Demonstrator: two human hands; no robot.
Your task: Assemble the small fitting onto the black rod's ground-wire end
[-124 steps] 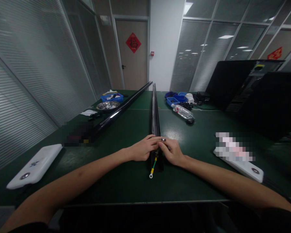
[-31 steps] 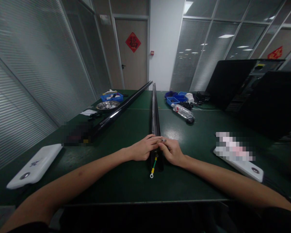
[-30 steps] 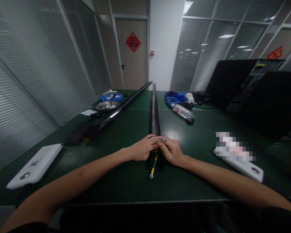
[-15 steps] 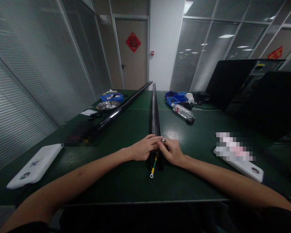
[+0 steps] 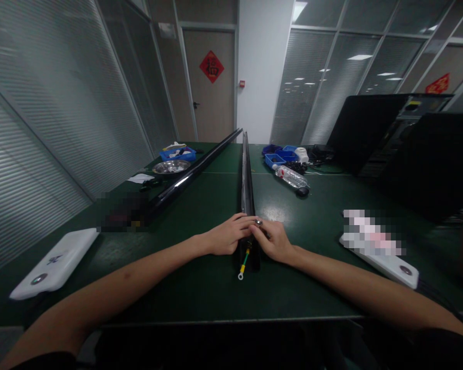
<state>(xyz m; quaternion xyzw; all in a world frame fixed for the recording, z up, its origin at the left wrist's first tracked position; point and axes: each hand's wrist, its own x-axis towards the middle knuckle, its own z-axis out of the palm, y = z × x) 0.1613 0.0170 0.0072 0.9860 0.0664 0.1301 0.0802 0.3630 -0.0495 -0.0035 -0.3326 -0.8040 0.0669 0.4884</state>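
A long black rail [image 5: 247, 190] with a channel shape lies lengthwise on the table, its near end between my hands. My left hand [image 5: 227, 236] is closed over the rail's left side, fingers reaching across its top. Against the right side rests my right hand [image 5: 274, 241], its thumb and fingers pinched at a small shiny metal part [image 5: 258, 222]. The fingertips of both hands meet there and hide most of that part. Out of the rail's near end comes a short green-and-yellow wire [image 5: 246, 259], tipped with a ring terminal [image 5: 241, 276].
A second black rail [image 5: 193, 177] lies slanted at left, near a metal bowl [image 5: 172, 167] and a blue tray [image 5: 178, 154]. On the right are blue bins [image 5: 274, 160], a plastic bottle [image 5: 291, 177] and dark computer equipment [image 5: 366, 133]. White devices [image 5: 57, 262] flank my arms.
Almost nothing differs. The ring terminal and the shiny metal part sit very slightly further left and up; both hands stay in place.
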